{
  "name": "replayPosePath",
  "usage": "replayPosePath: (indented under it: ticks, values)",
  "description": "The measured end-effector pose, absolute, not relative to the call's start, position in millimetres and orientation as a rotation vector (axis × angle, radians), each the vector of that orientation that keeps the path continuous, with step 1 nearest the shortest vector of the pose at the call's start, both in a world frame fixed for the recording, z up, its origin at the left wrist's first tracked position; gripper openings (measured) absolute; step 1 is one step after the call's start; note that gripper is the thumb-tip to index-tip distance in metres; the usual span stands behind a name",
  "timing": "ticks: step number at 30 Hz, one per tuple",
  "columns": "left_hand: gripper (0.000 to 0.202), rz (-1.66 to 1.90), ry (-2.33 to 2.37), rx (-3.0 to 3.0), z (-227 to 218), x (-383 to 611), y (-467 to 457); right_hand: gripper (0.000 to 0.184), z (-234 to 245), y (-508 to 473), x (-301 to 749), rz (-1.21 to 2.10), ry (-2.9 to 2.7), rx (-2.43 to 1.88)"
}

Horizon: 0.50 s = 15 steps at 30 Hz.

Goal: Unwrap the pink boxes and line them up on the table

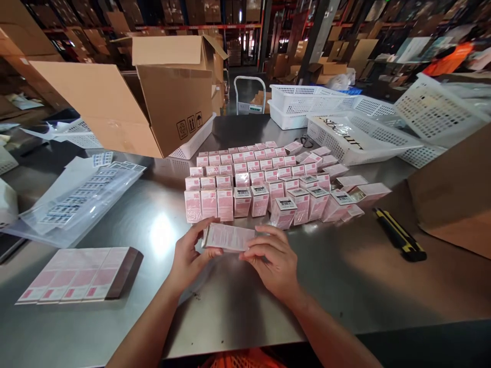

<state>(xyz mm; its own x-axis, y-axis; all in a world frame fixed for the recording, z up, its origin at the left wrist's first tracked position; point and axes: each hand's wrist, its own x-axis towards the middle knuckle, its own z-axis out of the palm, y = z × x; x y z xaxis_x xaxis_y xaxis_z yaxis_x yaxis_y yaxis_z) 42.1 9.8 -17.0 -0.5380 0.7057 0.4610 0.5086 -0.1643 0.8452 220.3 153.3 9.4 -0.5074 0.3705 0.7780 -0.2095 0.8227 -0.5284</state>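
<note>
Held box (230,238) partly behind fingers (264,250); right-hand carton (456,194) cut off.

I get a hard white glare (161,232) on the tabletop (330,286), left of the held packet (230,237); its source is out of my view. Between the forearms (153,317) lies a soft dark band, shadow or reflection, I can't say. The far shelves (169,27) sit in dimness, pricked by small bright spots (240,15). At far right a person in orange (450,59) smears, and my lens stretches the cardboard box (456,189) at the right edge.
</note>
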Motion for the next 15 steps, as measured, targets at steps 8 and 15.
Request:
replayPosePath:
  ticks: [8, 15]
  values:
    - [0.057, 1.766, 2.03, 1.618, -11.8, 41.3, 10.5, 0.022, 6.1, 145.5, 218.8, 0.9, -2.218, -0.404]
    - [0.057, 1.738, 2.103, 1.37, -5.4, 42.5, 8.9, 0.01, 9.6, 142.2, 223.6, 0.851, -2.205, -0.387]
